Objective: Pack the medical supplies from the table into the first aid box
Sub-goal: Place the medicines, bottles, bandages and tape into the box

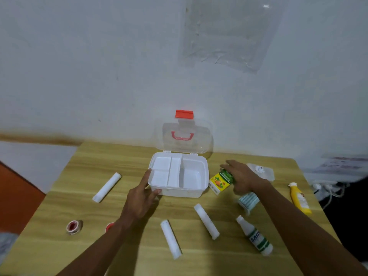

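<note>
Head view, bottom of frame: white rolls [171, 239], a white bottle [254, 236] and red tape [74, 227] lie unpacked on the table [59, 246], so I judge nearly everything is left. Mid-frame, my left hand [142, 196] touches the bare first aid box [179, 191] with straight fingers, and my right hand [242, 177] grips a green-yellow carton [221, 181] just right of it. Behind, the lid [201, 142] stands open against the wall, leaving clear entry from above.

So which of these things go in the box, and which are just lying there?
For the job: first aid box, three bandage rolls, green-yellow carton in the right hand, white bottle, yellow bottle, tape roll, mask pack.
Just lying about: plastic sheet on the wall, cables.
</note>
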